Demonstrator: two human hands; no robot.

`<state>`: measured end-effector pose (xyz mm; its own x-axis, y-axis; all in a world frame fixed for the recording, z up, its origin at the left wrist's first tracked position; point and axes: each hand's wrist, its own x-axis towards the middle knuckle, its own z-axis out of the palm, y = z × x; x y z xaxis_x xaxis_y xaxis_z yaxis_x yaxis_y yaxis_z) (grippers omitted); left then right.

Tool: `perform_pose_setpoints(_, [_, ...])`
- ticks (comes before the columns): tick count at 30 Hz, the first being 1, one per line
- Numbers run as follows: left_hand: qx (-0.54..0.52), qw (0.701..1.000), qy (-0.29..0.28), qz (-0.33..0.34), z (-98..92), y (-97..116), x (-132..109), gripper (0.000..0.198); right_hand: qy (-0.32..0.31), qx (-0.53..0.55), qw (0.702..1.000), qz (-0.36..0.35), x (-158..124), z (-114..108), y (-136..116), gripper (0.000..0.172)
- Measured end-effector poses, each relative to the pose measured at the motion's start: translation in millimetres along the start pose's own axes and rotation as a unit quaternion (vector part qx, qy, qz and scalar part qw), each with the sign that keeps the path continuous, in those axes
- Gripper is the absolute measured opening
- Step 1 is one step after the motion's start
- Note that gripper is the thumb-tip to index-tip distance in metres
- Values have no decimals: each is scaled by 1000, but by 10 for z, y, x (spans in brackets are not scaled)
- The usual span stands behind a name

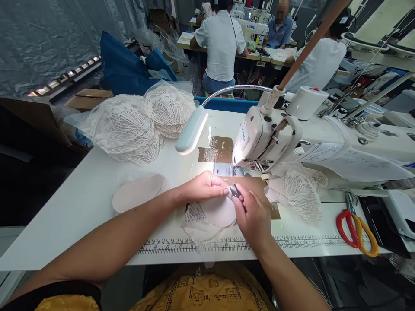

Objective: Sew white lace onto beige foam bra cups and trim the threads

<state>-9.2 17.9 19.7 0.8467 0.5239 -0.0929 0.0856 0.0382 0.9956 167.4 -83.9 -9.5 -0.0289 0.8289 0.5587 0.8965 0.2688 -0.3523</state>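
Note:
My left hand (pixel 202 186) pinches the top edge of a pale pink oval pad (pixel 219 212) that lies over a white lace piece (pixel 196 220) on the white table (pixel 81 203). My right hand (pixel 253 216) is closed on a small dark thread snip (pixel 236 192), its tip at the pad's edge beside my left fingers. Both hands sit just in front of the white sewing machine (pixel 259 134) and its needle area.
A stack of white lace cups (pixel 136 123) stands at the back left. Loose pads (pixel 138 194) lie left of my hands. More lace (pixel 303 190) lies under the machine. Red-and-yellow scissors (pixel 356 229) rest at the right. A lamp (pixel 191 131) hangs over the work. People sit at machines behind.

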Motion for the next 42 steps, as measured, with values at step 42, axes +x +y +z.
perform_pose_setpoints(42, [-79, 996, 35, -38, 95, 65, -7, 24, 40, 2, 999, -25, 6, -13, 35, 29])
